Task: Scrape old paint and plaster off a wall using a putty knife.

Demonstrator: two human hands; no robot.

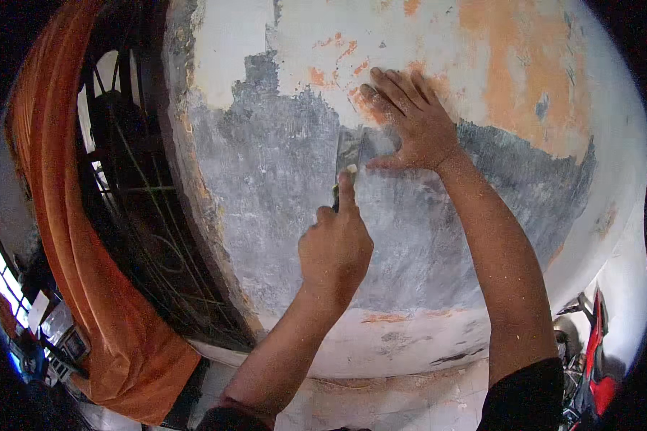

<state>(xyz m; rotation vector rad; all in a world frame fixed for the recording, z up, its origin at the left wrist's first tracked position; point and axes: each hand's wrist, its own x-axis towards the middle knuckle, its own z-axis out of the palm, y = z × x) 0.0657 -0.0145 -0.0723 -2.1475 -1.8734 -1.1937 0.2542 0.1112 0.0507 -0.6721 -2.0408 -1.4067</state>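
Left hand: gripping scraper, forefinger along it
Scraper blade: at ragged paint edge
Right hand: spread on wall beside blade — grip released
Open room: grey plaster — leftward to window grille

- I take this for a room in a home, probably one being redone, though I can't rule out a small garage or shop.
- I read the repair from the wall: pale paint, orange patches and a broad bare grey area with ragged edges.
- What looks most domestic to me is the long orange curtain, hanging beside a dark opening with a decorative metal grille.
- At the far left I make out a bright barred window, with household-looking clutter near it.
- On the right I see a red-and-black vehicle, apparently a motorbike, partly cut off, which gives me the garage doubt.
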